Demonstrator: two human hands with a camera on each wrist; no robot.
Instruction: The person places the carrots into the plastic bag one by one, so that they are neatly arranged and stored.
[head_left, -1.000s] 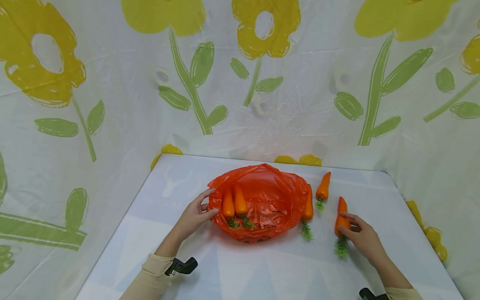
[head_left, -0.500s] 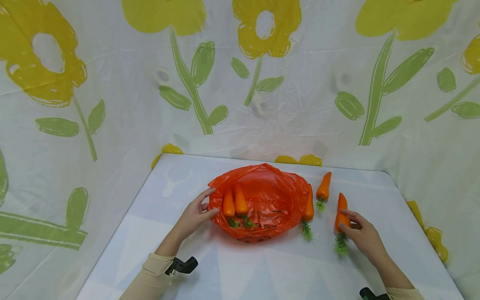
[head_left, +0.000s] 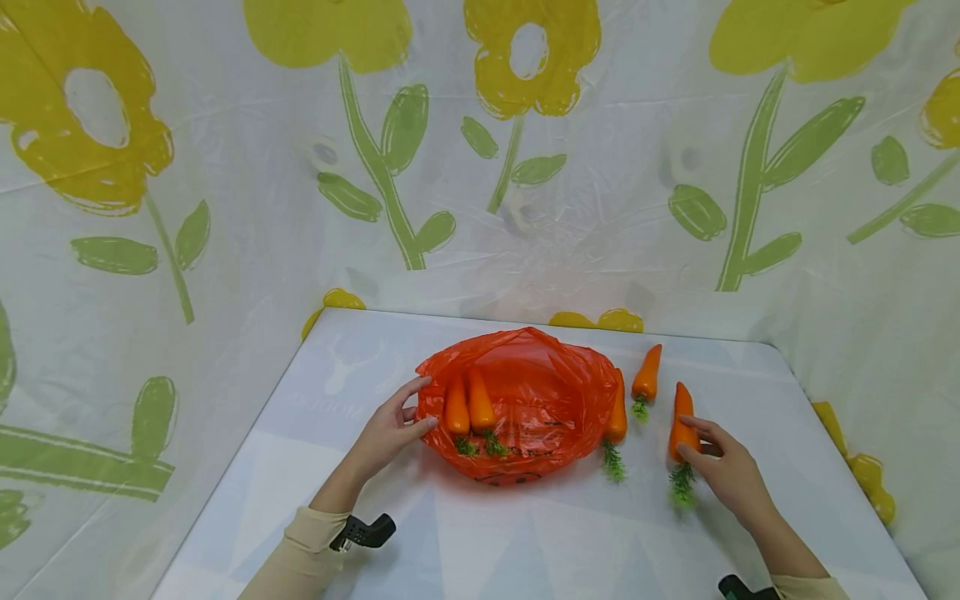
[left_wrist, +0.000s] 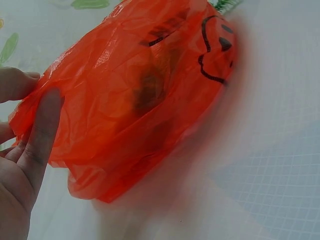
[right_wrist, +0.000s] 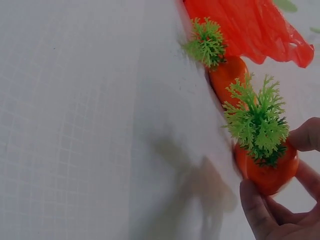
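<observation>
A red translucent plastic bag (head_left: pixel 536 392) lies with its mouth spread toward me, and two toy carrots (head_left: pixel 481 400) rest inside at its left. My left hand (head_left: pixel 386 433) grips the bag's left edge, thumb in front; in the left wrist view the fingers (left_wrist: pixel 42 132) pinch the film. At the right, my right hand (head_left: pixel 727 471) holds a carrot (head_left: pixel 681 429) between thumb and fingers, its green top toward me. The right wrist view shows that leafy top (right_wrist: pixel 260 125) up close, with fingers (right_wrist: pixel 255 210) around the carrot's thick end.
One carrot (head_left: pixel 617 412) lies against the bag's right edge, partly covered by it. Another carrot (head_left: pixel 647 371) lies farther back. The pale table (head_left: pixel 495 542) ends at a flower-printed curtain (head_left: pixel 600 192) behind and at both sides.
My right hand and its carrot have shifted slightly away from me. The left hand and the bag have stayed in place.
</observation>
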